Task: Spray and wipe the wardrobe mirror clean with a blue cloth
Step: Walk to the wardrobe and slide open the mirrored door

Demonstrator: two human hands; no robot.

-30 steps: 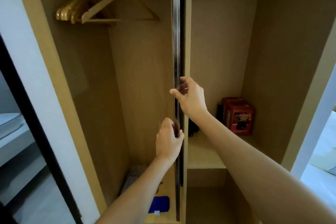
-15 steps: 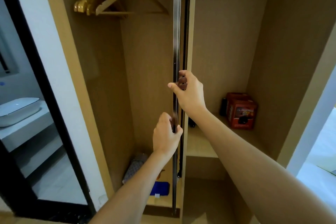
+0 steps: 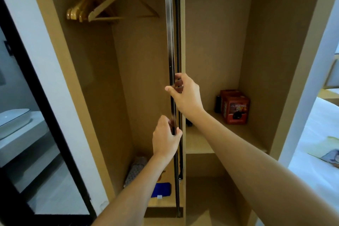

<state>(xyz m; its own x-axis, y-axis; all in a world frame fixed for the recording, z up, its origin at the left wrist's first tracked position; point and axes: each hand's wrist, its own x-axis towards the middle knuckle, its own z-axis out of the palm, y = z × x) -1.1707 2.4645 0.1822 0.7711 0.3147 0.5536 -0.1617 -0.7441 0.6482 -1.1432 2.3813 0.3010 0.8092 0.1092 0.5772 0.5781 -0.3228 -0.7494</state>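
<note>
Both hands grip the edge-on wardrobe mirror (image 3: 170,42), right hand (image 3: 186,95) above left hand (image 3: 166,139); a blue cloth (image 3: 161,190) lies on the wardrobe floor.

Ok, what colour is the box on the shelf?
Red box, with a dark picture on its front; head view.

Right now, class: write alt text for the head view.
Both hands grip the edge-on mirror panel in an open wardrobe, left hand below right hand. Hangers hang upper left; a blue cloth lies on the floor.
</note>
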